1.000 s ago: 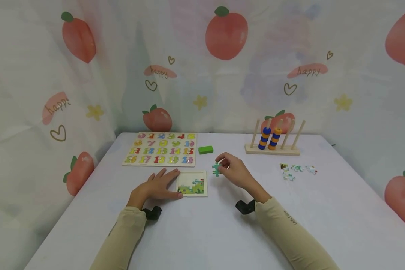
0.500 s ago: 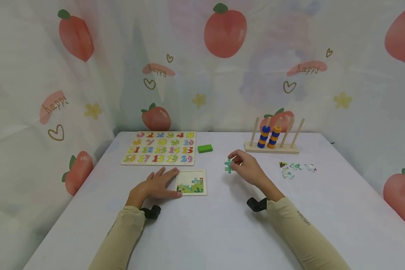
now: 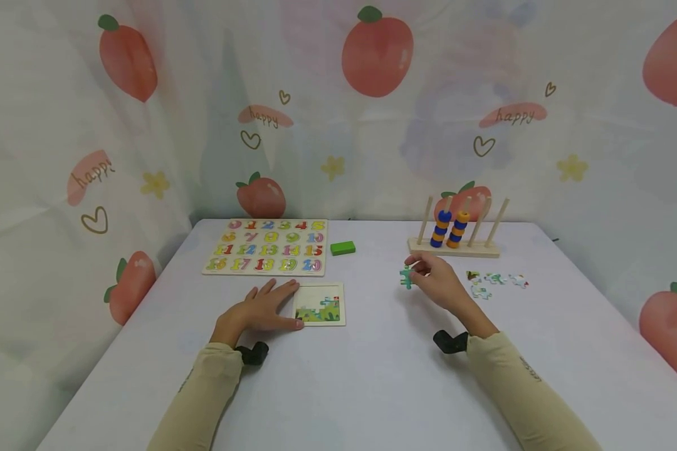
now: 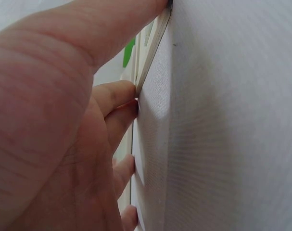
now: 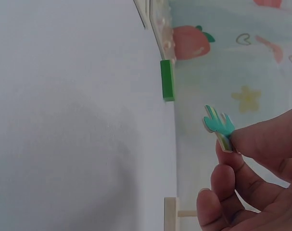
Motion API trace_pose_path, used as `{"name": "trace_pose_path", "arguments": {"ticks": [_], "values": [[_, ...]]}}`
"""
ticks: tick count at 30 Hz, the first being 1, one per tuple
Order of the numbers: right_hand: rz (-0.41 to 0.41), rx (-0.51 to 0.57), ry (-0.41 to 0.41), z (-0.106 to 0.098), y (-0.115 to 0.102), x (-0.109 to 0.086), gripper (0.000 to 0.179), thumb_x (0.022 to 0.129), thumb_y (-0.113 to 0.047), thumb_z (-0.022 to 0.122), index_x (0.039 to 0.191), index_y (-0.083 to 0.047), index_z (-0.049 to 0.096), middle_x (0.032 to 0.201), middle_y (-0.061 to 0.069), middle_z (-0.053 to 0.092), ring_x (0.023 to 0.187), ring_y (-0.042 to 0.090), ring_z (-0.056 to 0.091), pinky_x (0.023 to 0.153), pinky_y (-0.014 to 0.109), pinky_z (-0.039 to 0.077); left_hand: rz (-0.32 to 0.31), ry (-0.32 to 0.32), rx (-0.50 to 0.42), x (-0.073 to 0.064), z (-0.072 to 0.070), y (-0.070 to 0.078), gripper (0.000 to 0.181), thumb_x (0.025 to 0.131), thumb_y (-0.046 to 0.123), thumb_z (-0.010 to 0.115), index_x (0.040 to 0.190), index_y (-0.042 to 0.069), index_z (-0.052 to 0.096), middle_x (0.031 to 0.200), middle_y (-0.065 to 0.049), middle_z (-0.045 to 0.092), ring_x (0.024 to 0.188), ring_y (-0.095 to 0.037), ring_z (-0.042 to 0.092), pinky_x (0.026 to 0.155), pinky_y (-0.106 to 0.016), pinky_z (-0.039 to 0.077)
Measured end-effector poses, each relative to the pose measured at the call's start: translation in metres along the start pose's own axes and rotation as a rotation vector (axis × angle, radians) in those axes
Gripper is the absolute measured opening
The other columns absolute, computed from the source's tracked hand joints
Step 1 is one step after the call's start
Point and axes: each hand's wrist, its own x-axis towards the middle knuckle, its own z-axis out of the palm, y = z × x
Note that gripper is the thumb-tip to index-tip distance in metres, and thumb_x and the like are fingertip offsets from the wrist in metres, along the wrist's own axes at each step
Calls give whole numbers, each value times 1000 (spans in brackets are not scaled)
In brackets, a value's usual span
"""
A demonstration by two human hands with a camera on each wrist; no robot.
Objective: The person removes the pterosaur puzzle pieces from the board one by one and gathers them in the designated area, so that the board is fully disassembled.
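Note:
My right hand point(image 3: 439, 283) pinches a teal jigsaw piece point(image 3: 406, 277) between thumb and fingertips, held above the table; the right wrist view shows the same jigsaw piece point(image 5: 220, 126) against the curtain. Toward the middle, my left hand point(image 3: 262, 308) lies with spread fingers at the left side of a small puzzle tray point(image 3: 341, 305). Its thumb and index fingertip touch the tray's edge, seen close up along the frame point(image 4: 153, 53) in the left wrist view. Joined pieces point(image 3: 318, 313) with a green scene fill the tray's lower part. Several loose jigsaw pieces point(image 3: 495, 279) lie beyond my right hand.
A number board point(image 3: 265, 247) lies at the back left, with a green block point(image 3: 343, 248) beside it. At the back right stands a wooden peg rack point(image 3: 454, 248) with blue and orange beads on two pegs. A printed curtain point(image 3: 316, 94) closes off the back.
My right hand has moved to the right, away from the tray, with the teal jigsaw piece still pinched. The left hand has stayed at the tray's edge.

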Motion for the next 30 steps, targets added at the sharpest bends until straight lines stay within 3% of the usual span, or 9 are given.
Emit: {"name": "trace_pose_path", "arguments": {"ticks": [18,30], "values": [[109,-53,51,-40,29,-12,29,106,-3,58,133,6,63,120,28,68,106,38,62,81,35,53,-3,-2,-9,-2,-1,1,103,91,62,76,172,21,29,178,-5,22,164,-39,3,129,-62,0],[214,-10,134,-78,50,-25,37,110,-12,55,142,7,56,122,24,63,107,34,60,74,20,51,-15,-10,5,1,1,-1,104,90,65,76,172,22,28,178,-5,21,164,-38,3,129,-61,0]]}}
